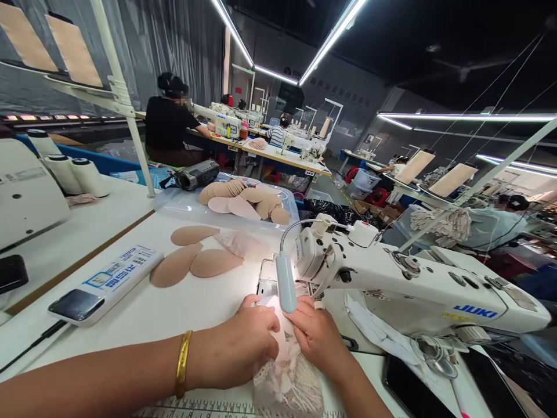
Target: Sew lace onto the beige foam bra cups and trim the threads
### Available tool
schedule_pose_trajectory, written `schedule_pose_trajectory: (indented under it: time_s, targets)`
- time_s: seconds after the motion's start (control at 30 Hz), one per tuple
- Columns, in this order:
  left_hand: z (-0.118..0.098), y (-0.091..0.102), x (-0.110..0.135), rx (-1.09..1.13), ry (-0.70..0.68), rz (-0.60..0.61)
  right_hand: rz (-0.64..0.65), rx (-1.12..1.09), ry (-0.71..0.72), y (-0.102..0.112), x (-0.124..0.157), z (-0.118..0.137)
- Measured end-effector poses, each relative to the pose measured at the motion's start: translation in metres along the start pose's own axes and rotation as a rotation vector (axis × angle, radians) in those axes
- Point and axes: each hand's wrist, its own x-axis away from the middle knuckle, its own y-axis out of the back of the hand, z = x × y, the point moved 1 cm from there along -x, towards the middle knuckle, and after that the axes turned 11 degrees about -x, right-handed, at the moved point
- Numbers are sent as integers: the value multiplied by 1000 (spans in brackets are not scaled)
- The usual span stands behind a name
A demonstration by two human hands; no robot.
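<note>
Along the table's (134, 316) far edge, a clear bin (183, 213) holds piled beige pads (265, 203); three more lie loose nearby. At the near edge, beside the sewing machine (391, 278) marked JUKI, the left hand (248, 342) curls closed on pale lacy fabric (300, 392); the right hand (315, 337) lies flatter on it, its grip unclear.

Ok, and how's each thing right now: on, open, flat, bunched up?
Lamp, on.
Ceiling lights, on.
Sewing machine, can't tell if it's running.
Cloth, bunched up.
Left hand, curled over the cloth.
Right hand, laid on the cloth.
Tub, open.
Pieces inside, heaped.
Loose pieces, lying flat.
</note>
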Motion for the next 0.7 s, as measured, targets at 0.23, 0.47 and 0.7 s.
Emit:
schedule_pose_trajectory:
  time_s: [0.23,0.47,0.7]
  targets:
    - [-9,-7,-7,-35,71,59,-28,5,-73,-1,-2,-4]
    - [-8,-14,-8,-41,105,68,-40,18,-98,-1,0,-9]
    - [-8,-13,-7,-19,98,69,-33,17,-106,1,1,-11]
